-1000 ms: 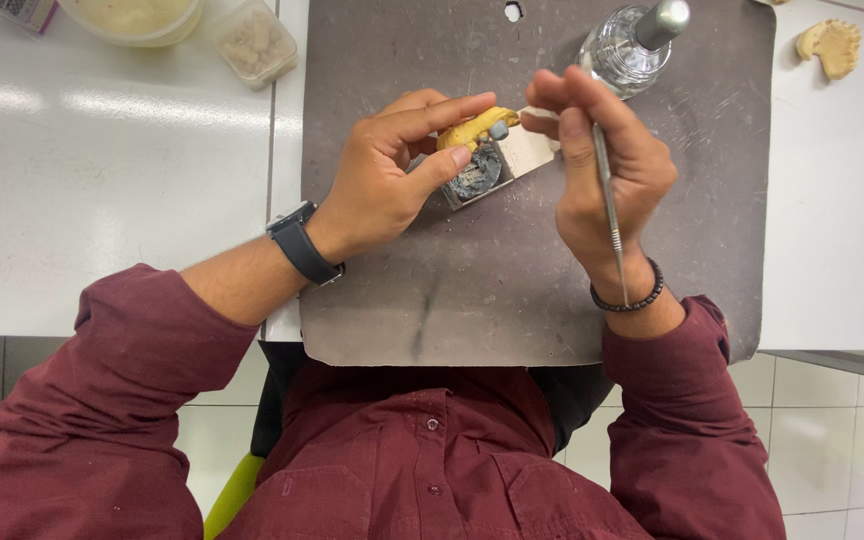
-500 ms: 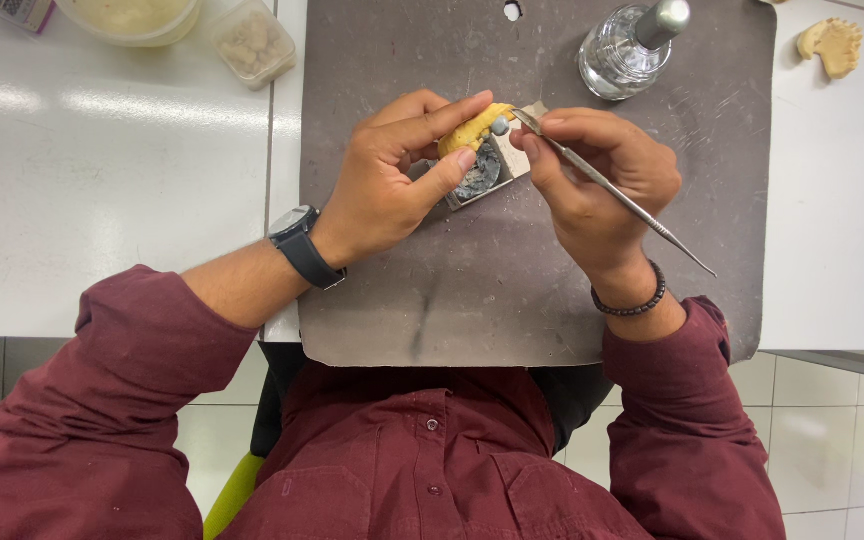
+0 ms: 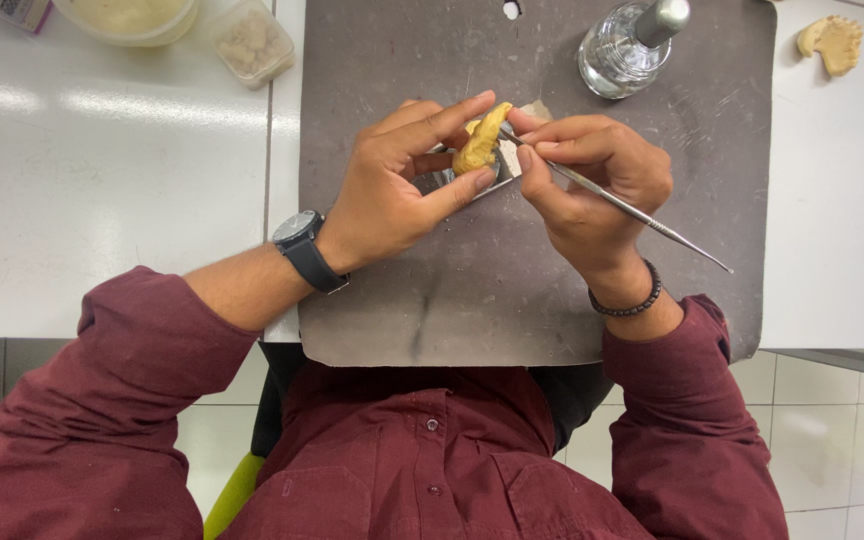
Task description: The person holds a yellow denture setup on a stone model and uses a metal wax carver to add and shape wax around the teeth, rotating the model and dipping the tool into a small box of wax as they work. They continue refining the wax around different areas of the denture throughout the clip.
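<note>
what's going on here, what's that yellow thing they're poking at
A person in a dark red shirt sits at a white table, working over a grey mat. The left hand pinches a small yellow lump, and the right hand holds a thin metal tool with its tip against the lump. A glass bottle stands at the mat's far edge; another yellowish piece lies off to the right.

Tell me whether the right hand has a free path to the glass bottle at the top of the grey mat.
Probably yes: bare grey mat lies between the right hand and the glass bottle. But that hand holds a thin metal tool, so it isn't free to grasp.
</note>
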Motion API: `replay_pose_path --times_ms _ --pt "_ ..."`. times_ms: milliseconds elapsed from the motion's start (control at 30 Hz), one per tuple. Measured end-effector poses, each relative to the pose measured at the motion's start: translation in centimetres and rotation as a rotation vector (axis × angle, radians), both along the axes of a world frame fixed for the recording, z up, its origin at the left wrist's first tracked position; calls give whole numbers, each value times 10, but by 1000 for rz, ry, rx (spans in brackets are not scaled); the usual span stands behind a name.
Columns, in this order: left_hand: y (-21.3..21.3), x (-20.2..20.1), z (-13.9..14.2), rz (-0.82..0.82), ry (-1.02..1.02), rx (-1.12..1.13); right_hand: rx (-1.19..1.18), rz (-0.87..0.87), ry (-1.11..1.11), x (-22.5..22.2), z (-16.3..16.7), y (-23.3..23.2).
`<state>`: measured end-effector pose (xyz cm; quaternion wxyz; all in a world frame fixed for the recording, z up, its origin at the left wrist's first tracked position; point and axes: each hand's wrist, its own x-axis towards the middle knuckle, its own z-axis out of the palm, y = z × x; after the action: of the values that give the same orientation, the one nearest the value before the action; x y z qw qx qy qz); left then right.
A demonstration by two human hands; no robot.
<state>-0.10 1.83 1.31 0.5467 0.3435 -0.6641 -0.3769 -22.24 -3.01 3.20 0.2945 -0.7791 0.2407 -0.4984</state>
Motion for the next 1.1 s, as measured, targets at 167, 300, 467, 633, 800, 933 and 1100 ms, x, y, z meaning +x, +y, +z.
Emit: replay_pose_path --times_ms 167,300,467,633,800,933,1100 --pt "-1 -1 0 -28 -13 -2 -39 -20 46 0 2 3" --pt "0 0 -1 -48 -9 5 -36 -42 39 0 4 3" --pt "-1 1 -3 -65 28 33 -34 2 60 -1 8 2" --pt "-1 0 -5 -66 28 24 -49 -16 74 0 8 4" --pt "-2 1 -5 -81 47 28 -52 14 71 0 8 2" --pt "-3 1 -5 -70 29 22 -45 10 85 -1 9 4" --pt "-1 0 -2 -50 1 11 -49 -12 55 -1 5 4"
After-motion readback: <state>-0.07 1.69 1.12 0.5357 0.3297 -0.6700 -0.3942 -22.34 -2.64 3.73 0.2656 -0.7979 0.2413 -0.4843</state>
